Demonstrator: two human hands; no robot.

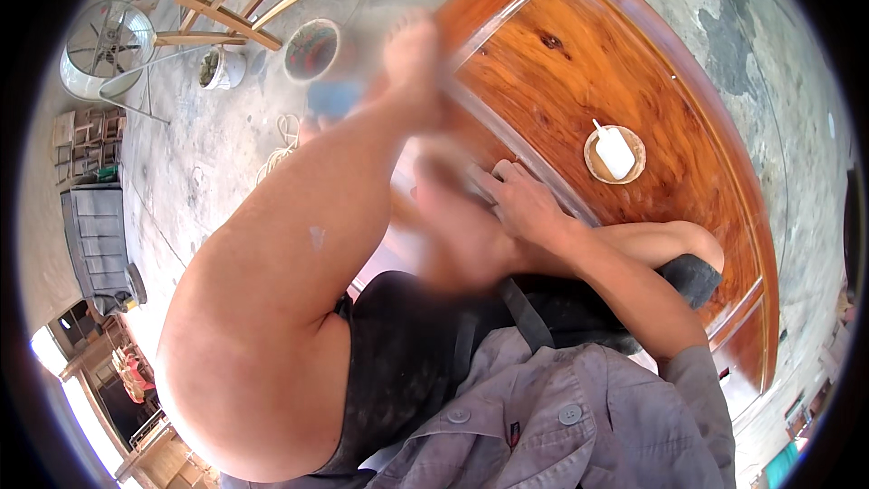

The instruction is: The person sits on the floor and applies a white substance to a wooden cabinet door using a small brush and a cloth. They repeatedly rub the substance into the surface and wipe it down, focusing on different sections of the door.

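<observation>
My right hand (522, 199) rests low over the polished wooden panel (543, 45), next to my bare, blurred foot. Its fingers are bent round a dull grey-brown thing (477, 181), too smeared to name. To the right of this hand, a round shallow dish (593, 167) with brown contents sits on the panel, and a white spatula-like tool (615, 154) lies across it. My left hand does not show; my raised left leg fills that side. Beside the shin is a small skin-coloured patch (310, 129) that I cannot identify.
On the concrete floor at the far left stand a drum fan (107, 50), a white bucket (222, 69), a round tub (313, 50) and a wooden frame (231, 18). Pale rope (279, 147) lies beside my shin. My right knee (701, 244) rests over the panel.
</observation>
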